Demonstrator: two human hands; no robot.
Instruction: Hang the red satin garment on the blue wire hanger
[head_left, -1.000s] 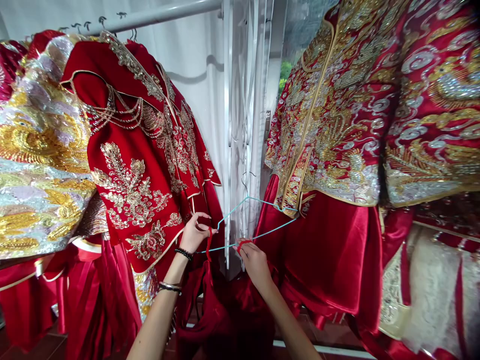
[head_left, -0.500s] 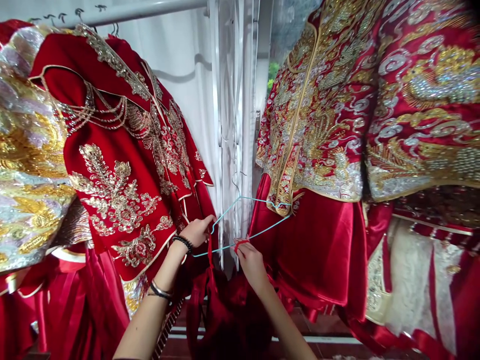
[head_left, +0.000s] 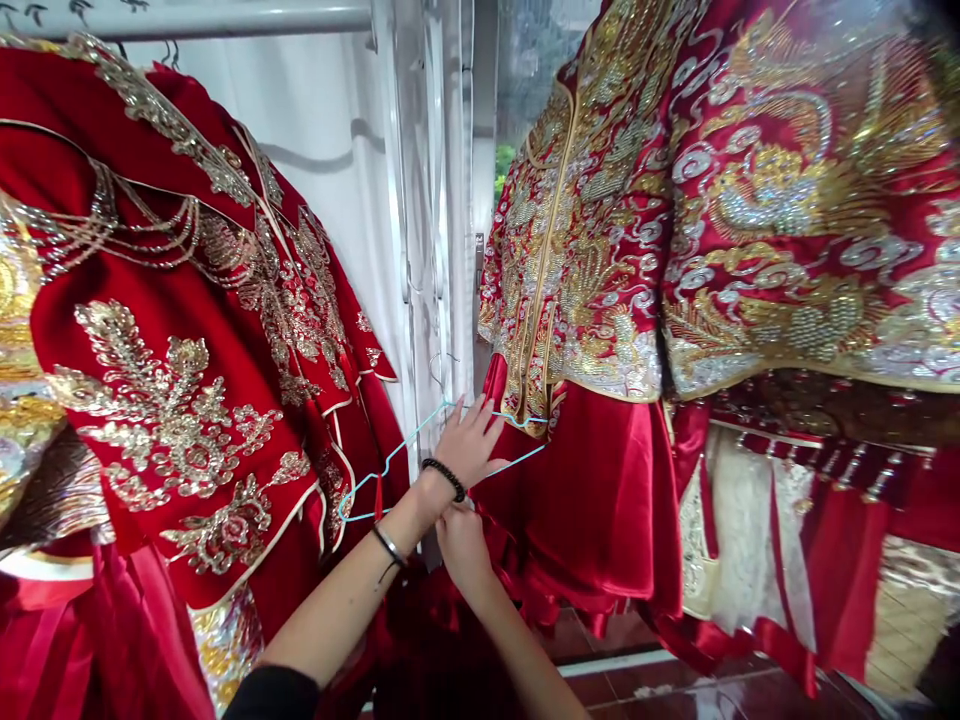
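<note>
A light blue wire hanger [head_left: 390, 462] hangs low between two racks of garments, with a thin red strap [head_left: 377, 496] looped on its left end. My left hand [head_left: 469, 445], a black bead bracelet on its wrist, reaches across and lies on the hanger's right half with fingers stretched out. My right hand [head_left: 461, 540] sits just under the left wrist, curled against dark red fabric [head_left: 427, 640] that hangs below. Its fingertips are hidden by the left wrist.
A red gold-embroidered jacket [head_left: 187, 400] hangs at the left from a metal rail [head_left: 225, 18]. Another embroidered jacket [head_left: 585, 250] over a red satin skirt [head_left: 600, 500] hangs at the right. A white metal frame [head_left: 427, 250] stands between them; tiled floor [head_left: 637, 680] shows below.
My left hand let go of the hanger's left end and crossed to its right half, over my right hand. The view swung to the right.
</note>
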